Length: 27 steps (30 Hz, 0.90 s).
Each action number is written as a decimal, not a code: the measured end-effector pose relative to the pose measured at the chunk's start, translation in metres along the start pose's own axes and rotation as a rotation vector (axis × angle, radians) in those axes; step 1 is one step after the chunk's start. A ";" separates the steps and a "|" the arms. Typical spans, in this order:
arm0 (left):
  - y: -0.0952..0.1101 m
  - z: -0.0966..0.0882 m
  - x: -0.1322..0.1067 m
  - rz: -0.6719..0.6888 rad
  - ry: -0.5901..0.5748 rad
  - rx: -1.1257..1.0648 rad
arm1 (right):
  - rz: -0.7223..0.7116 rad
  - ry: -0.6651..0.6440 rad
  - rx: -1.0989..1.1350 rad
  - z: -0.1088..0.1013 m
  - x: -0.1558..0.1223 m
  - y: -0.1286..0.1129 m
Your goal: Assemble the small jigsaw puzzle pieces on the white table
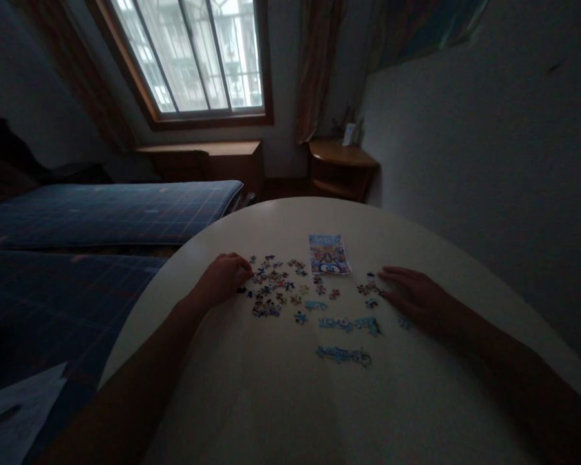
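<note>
My left hand rests at the left edge of a pile of loose jigsaw puzzle pieces, its fingers curled together. Whatever they may hold is too small and dark to make out. My right hand lies with fingers stretched out, touching or just beside a small group of pieces on the right. Between the hands lies a colourful picture sheet. Nearer to me are joined light-blue pieces and a separate joined strip. A few blue pieces sit partly beside my right wrist.
Everything lies on a round pale table. Beds with blue checked mattresses stand to the left, with papers at the lower left. A wall runs close on the right. A corner shelf stands behind the table.
</note>
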<state>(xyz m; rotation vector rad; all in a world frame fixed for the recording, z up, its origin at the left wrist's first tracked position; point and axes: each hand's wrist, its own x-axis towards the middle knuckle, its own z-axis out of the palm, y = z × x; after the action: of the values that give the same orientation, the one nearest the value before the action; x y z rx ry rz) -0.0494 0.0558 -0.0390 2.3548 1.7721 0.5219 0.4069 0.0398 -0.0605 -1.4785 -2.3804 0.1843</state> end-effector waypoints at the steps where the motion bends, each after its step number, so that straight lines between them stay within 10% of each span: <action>1: 0.001 0.001 0.000 -0.004 0.001 0.002 | -0.001 -0.006 -0.001 0.000 0.000 0.000; 27: 0.006 0.005 -0.004 -0.065 0.012 -0.026 | 0.002 -0.010 0.005 -0.003 0.000 -0.005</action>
<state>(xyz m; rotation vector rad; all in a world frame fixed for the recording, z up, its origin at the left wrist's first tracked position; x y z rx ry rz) -0.0434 0.0502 -0.0425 2.2736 1.8286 0.5480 0.4036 0.0369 -0.0563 -1.4812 -2.3845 0.1989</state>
